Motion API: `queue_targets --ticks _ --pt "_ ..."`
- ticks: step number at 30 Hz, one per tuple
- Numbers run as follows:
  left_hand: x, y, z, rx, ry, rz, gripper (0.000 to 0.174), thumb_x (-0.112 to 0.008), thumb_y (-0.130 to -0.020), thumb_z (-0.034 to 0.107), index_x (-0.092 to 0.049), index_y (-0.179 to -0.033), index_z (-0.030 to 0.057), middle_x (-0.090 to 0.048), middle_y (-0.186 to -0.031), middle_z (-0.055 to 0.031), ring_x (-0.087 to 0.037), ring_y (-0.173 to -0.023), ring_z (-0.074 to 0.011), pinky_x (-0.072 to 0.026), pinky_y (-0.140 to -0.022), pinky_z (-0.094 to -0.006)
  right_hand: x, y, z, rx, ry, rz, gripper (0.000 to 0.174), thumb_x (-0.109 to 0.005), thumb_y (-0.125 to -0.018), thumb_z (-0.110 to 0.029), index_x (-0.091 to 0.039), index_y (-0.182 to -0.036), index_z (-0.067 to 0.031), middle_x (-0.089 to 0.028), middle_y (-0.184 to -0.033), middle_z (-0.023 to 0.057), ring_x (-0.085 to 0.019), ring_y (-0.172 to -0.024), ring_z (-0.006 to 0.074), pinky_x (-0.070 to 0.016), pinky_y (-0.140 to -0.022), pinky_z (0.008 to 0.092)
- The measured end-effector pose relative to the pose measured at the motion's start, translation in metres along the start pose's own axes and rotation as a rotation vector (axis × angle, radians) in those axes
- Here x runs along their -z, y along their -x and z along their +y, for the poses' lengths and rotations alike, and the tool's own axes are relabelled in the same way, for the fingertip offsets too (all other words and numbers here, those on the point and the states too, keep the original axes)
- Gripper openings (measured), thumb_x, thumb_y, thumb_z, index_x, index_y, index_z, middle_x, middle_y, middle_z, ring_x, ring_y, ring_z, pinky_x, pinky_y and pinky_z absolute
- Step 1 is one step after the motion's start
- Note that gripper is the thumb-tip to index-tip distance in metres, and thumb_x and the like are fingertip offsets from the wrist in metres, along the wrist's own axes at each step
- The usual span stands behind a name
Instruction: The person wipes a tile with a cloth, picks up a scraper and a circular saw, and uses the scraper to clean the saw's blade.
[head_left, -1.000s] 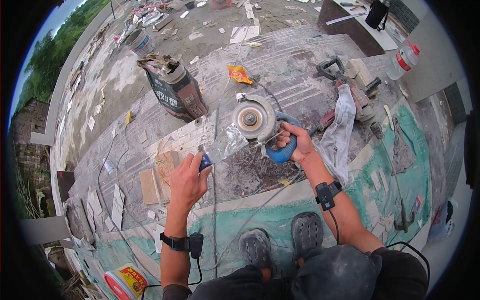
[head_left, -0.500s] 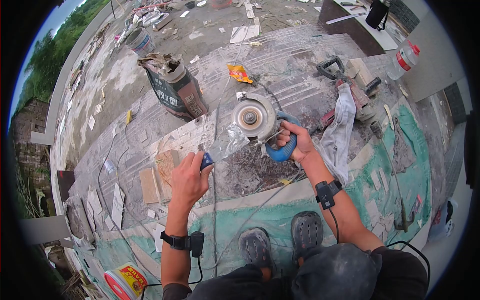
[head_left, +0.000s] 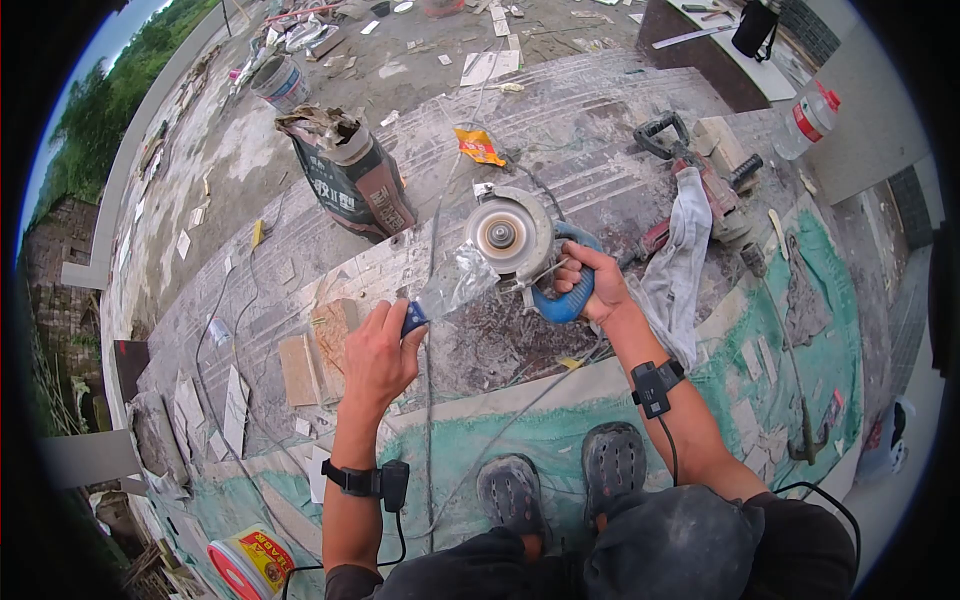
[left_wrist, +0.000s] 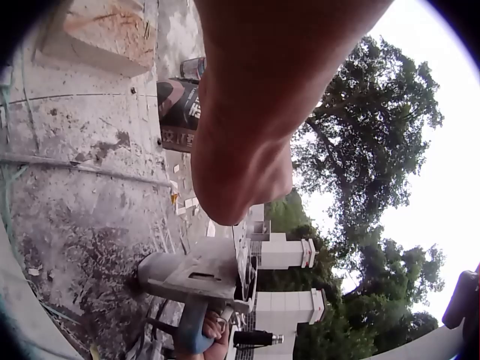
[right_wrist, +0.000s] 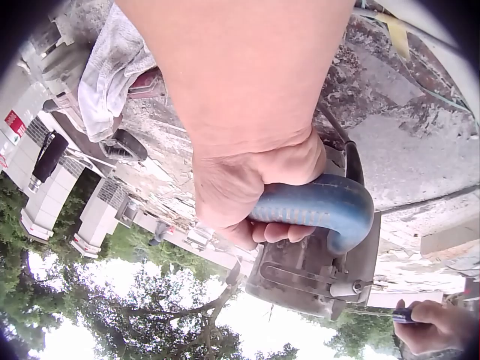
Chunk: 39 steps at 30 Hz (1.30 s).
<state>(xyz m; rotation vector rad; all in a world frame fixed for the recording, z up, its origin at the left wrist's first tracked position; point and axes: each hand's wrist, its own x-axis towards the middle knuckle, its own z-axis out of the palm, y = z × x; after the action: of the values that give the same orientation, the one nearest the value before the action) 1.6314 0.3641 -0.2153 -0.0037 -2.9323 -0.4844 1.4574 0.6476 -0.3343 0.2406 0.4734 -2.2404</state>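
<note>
In the head view my right hand (head_left: 592, 285) grips the blue handle (head_left: 572, 305) of a tile-cutting saw (head_left: 530, 235), its round disc (head_left: 502, 236) facing up. My left hand (head_left: 378, 352) pinches the blue handle (head_left: 414, 318) of what looks like a putty knife. Its shiny, flat blade (head_left: 455, 287) widens toward the saw, and its far end overlaps the lower left of the disc. The right wrist view shows fingers curled round the saw's handle (right_wrist: 322, 206). My left fingers are hidden behind the forearm (left_wrist: 262, 90) in the left wrist view.
A torn bag (head_left: 350, 180) stands beyond the left hand. Right of the saw lie a white cloth (head_left: 675, 260) and a red power tool (head_left: 705, 190). Tile pieces (head_left: 298, 370) and cables (head_left: 430, 430) lie on the dusty boards. Green netting (head_left: 440, 450) spreads around my feet.
The left hand and the putty knife have shifted very slightly to the right. My right hand and the saw stay almost in place.
</note>
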Motion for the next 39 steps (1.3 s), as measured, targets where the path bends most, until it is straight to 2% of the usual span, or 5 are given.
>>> queue_targets --ticks 11,13,19,39 --pt "-0.0008 -0.0017 0.0007 0.000 0.005 -0.009 0.035 -0.069 -0.090 0.021 -0.059 -0.115 0.0007 -0.057 -0.088 -0.0152 -0.061 -0.080 -0.0368 -0.0479 -0.065 -0.0454 0.0015 -0.0004 0.0001 0.007 0.015 0.003 0.013 -0.057 -0.100 -0.017 -0.056 -0.090 -0.0099 -0.048 -0.068 -0.0029 -0.051 -0.060 0.0100 -0.0444 -0.057 0.0279" --pt "-0.0022 -0.0017 -0.0004 -0.006 0.008 0.000 0.035 -0.069 -0.089 0.021 -0.059 -0.116 0.0004 -0.057 -0.088 -0.0154 -0.061 -0.081 -0.0368 -0.0480 -0.065 -0.0454 0.0024 -0.0005 -0.0002 0.002 0.015 -0.005 0.011 -0.061 -0.099 -0.017 -0.057 -0.093 -0.0092 -0.044 -0.069 -0.0033 -0.049 -0.061 0.0095 -0.0459 -0.057 0.0299" --pt "-0.0005 -0.0033 0.0006 -0.002 0.005 -0.010 0.035 -0.069 -0.089 0.020 -0.059 -0.116 0.0003 -0.057 -0.089 -0.0155 -0.061 -0.081 -0.0369 -0.0483 -0.066 -0.0454 0.0034 -0.0011 0.0009 0.007 0.003 0.024 0.009 -0.061 -0.099 -0.017 -0.057 -0.096 -0.0090 -0.045 -0.068 -0.0041 -0.049 -0.061 0.0085 -0.0453 -0.057 0.0280" --pt "-0.0033 -0.0064 0.0022 -0.008 0.006 0.009 0.033 -0.069 -0.089 0.021 -0.059 -0.114 0.0012 -0.056 -0.088 -0.0153 -0.061 -0.080 -0.0374 -0.0484 -0.064 -0.0463 0.0067 -0.0020 0.0007 -0.013 -0.018 0.006 0.008 -0.060 -0.099 -0.017 -0.058 -0.096 -0.0092 -0.047 -0.070 -0.0037 -0.050 -0.061 0.0089 -0.0462 -0.058 0.0288"
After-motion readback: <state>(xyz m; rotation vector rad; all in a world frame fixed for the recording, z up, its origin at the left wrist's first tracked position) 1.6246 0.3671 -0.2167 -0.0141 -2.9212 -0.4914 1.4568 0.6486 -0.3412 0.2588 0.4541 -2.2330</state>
